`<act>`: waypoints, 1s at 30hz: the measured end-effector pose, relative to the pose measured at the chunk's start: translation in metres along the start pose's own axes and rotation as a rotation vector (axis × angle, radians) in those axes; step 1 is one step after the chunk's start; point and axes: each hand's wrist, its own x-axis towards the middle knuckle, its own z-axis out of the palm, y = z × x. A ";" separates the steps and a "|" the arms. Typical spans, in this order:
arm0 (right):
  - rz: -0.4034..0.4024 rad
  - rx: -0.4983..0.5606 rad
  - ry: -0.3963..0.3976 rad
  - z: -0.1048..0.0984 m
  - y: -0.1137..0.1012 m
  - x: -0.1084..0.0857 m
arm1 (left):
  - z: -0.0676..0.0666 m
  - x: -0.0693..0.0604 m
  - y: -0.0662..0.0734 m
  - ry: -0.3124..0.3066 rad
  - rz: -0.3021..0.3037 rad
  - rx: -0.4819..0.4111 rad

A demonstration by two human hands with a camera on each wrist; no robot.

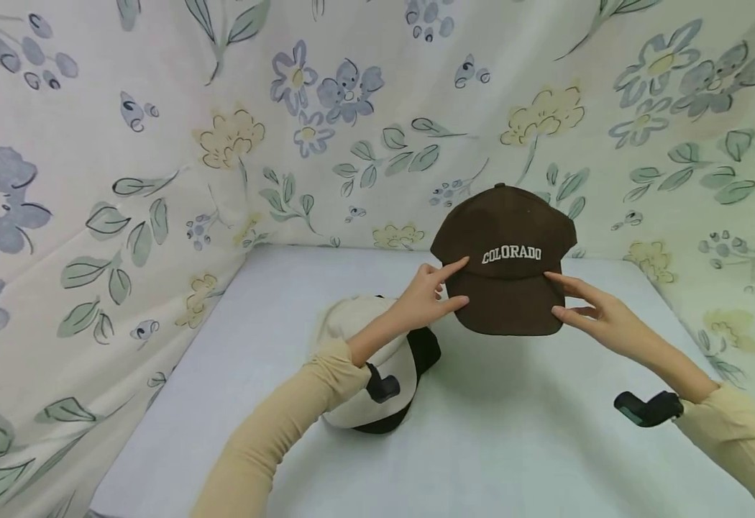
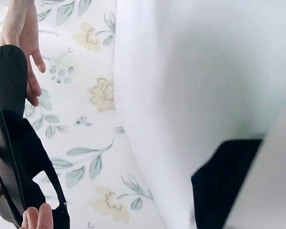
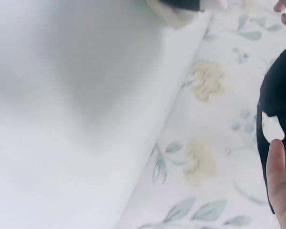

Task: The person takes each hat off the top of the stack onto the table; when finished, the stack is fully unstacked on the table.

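Observation:
A dark brown baseball cap (image 1: 507, 223) with white COLORADO lettering is held up above the table, its front facing me and its brim low. At the cap's left side, my left hand (image 1: 426, 296) grips it, index finger by the lettering and thumb on the brim's edge. My right hand (image 1: 600, 320) pinches the right edge near the brim. The left wrist view shows the cap (image 2: 9, 95) edge-on, with its back strap opening visible. In the right wrist view, a finger of the right hand (image 3: 282, 183) lies beside that opening.
Off-white headwear with black parts (image 1: 377, 392) lies on the white table (image 1: 222, 403), partly hidden behind my left forearm. A floral cloth (image 1: 177, 129) hangs behind and along the sides. Dark devices are strapped at both wrists.

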 end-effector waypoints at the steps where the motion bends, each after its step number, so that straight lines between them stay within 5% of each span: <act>1: 0.020 0.001 0.000 -0.005 0.004 -0.001 | 0.005 0.006 0.001 0.004 0.005 0.002; 15: 0.229 0.021 -0.047 -0.041 0.057 -0.027 | 0.071 0.061 0.008 0.055 0.016 -0.003; 23: 0.324 0.141 -0.052 -0.048 0.083 -0.036 | 0.109 0.078 0.008 0.010 -0.099 0.045; 30: 0.370 0.180 -0.057 -0.053 0.104 -0.040 | 0.133 0.093 0.007 -0.014 -0.120 0.038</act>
